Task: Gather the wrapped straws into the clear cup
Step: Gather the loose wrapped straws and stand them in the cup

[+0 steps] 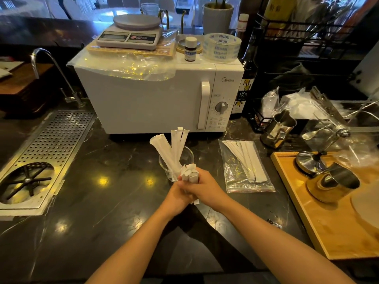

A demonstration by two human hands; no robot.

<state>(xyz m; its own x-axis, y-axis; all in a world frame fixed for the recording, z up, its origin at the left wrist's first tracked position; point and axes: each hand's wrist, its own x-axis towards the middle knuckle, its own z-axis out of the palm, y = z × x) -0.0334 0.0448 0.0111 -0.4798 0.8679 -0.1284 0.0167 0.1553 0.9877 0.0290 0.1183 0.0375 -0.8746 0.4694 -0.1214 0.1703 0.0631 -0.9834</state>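
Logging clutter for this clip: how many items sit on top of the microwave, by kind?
Digital scale: 1
Small dropper bottle: 1
Clear tape roll: 1
Plastic-wrapped flat pack under the scale: 1
Round coaster-like dish behind the bottle: 1
Total: 5

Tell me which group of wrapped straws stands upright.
The straws in the clear cup stand upright; the bagged ones lie flat on the counter.

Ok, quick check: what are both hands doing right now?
Left hand: closed around the bundle of wrapped straws.
Right hand: closed on the same bundle, just in front of the clear cup.
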